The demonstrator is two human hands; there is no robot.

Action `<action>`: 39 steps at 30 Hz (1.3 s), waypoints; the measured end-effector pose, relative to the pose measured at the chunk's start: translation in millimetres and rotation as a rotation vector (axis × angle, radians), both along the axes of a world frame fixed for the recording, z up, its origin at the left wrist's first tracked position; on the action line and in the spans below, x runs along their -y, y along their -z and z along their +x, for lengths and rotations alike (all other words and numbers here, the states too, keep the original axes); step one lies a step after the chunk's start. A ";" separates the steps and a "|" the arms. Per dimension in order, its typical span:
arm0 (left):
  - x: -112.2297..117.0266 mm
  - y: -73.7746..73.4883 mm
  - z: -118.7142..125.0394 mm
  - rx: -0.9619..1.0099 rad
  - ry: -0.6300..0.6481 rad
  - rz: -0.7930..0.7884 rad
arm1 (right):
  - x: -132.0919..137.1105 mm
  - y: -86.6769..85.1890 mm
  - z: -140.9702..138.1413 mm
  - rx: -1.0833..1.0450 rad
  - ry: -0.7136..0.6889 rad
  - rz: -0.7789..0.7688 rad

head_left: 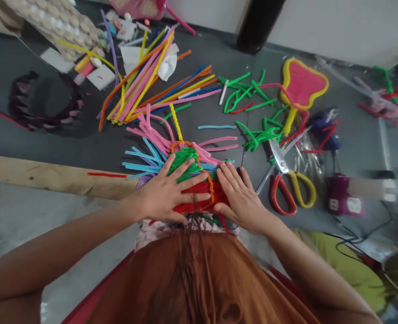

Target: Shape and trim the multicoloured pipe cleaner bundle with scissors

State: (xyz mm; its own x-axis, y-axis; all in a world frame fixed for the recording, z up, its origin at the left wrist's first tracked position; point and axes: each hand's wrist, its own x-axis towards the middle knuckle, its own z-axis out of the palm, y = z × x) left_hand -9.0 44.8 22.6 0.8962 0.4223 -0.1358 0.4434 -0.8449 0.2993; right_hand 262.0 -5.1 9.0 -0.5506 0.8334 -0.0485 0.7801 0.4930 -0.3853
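A pipe-cleaner craft piece [184, 160] lies at the near edge of the dark table, with green, red, pink and blue strips inside a twisted orange outline. A yellow twisted stem sticks up from its top, and loose pink and light blue ends fan out to the sides. My left hand [176, 191] rests flat over its left and middle, fingers spread. Across its right side, my right hand [239, 195] lies flat with the fingers stretched out. Parts of the red area are hidden beneath both hands.
Scissors [281, 173] with red and yellow handles lie right of the hands. Bundled pipe cleaners [145, 85] and cut green pieces [261, 135] sit behind. A pink-and-yellow shape [305, 83], a blue glue gun [323, 123] and a dark braided band [45, 101] are farther out.
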 end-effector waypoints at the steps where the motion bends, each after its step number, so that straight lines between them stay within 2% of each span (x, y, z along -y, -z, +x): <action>1: 1.4 -4.0 -1.4 0.016 0.019 0.015 | -2.1 -2.1 4.8 -0.059 -0.004 -0.036; 4: 10.4 -24.7 1.3 0.093 0.006 0.103 | -10.3 -11.4 14.9 -0.185 0.008 -0.060; 7: 21.4 -47.6 19.0 0.078 -0.169 0.219 | -23.2 -27.0 11.3 -0.170 0.004 -0.006; 9: 25.8 -53.8 34.5 -0.001 -0.269 0.231 | -34.0 -39.1 1.7 -0.058 -0.004 0.048; 11: 27.5 -48.5 46.3 -0.088 -0.326 0.199 | -44.3 -49.2 -10.5 0.119 -0.037 0.092; 14: 28.4 -24.3 50.6 -0.141 -0.383 0.156 | -55.0 -55.3 -25.7 0.336 -0.102 0.104; 17: 31.6 2.2 44.2 -0.068 -0.430 0.169 | -60.5 -52.8 -31.2 0.399 -0.098 0.096; 20: 35.1 16.8 38.6 0.019 -0.465 0.175 | -63.6 -49.7 -29.6 0.390 -0.090 0.077; 26: 34.7 18.5 39.0 0.063 -0.469 0.127 | -65.0 -52.9 -32.5 0.413 -0.195 0.196; 32: 34.0 17.7 39.9 0.119 -0.475 0.138 | -68.6 -56.2 -37.2 0.483 -0.288 0.164; 39: 35.5 19.4 37.6 0.162 -0.470 0.135 | -78.8 -53.7 -23.8 0.422 -0.265 0.276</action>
State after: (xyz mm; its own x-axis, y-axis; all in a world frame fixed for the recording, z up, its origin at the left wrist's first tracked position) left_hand 28.6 9.3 3.3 0.6101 0.7890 0.0724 0.7418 -0.6009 0.2977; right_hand 238.2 73.7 62.7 -0.7225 0.6827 -0.1094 0.6748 0.7307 0.1033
